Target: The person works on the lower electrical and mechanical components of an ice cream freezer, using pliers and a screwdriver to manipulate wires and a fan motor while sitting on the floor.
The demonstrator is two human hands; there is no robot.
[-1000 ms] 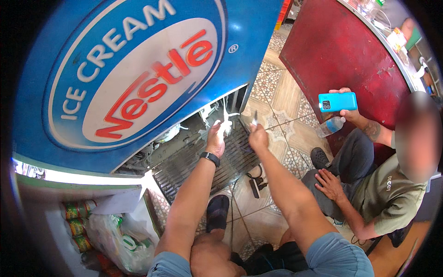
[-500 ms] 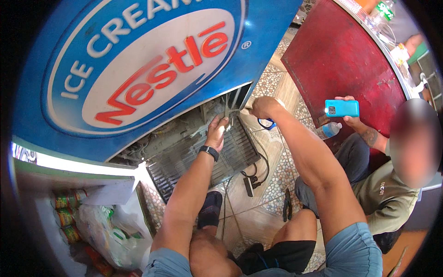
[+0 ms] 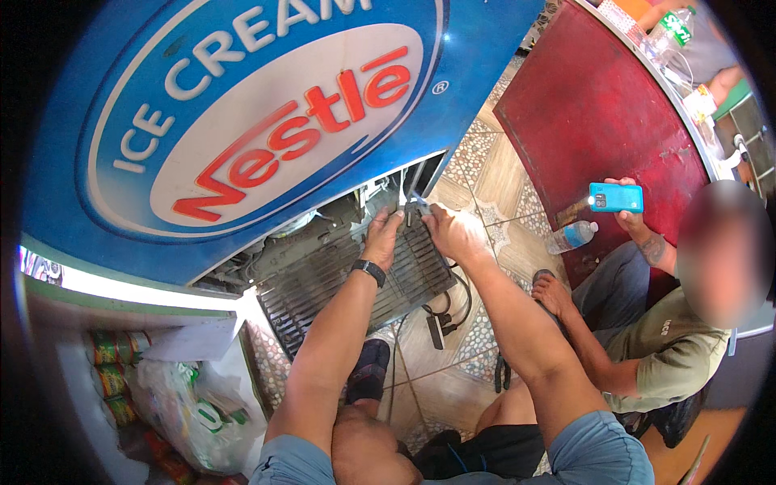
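Working on a white wire (image 3: 402, 187), low on the blue cabinet (image 3: 477, 48).
Left hand (image 3: 383, 236) apparently pinching it above the slatted grille (image 3: 416, 283); right hand (image 3: 455, 233) just beside, cannot tell its grip. Next move likely calls for steadying the wire.

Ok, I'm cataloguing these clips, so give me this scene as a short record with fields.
Left hand: left hand at the opening low in the blue cabinet; grip unclear
Right hand: right hand beside it, fingers bent; any held item unclear
Wrist: black watch, left
Below hands: dark slotted grille
Co-worker: one hand holds a turquoise phone, light on
Near red counter: clear bottle
Floor: black cord end, black tool partly hidden
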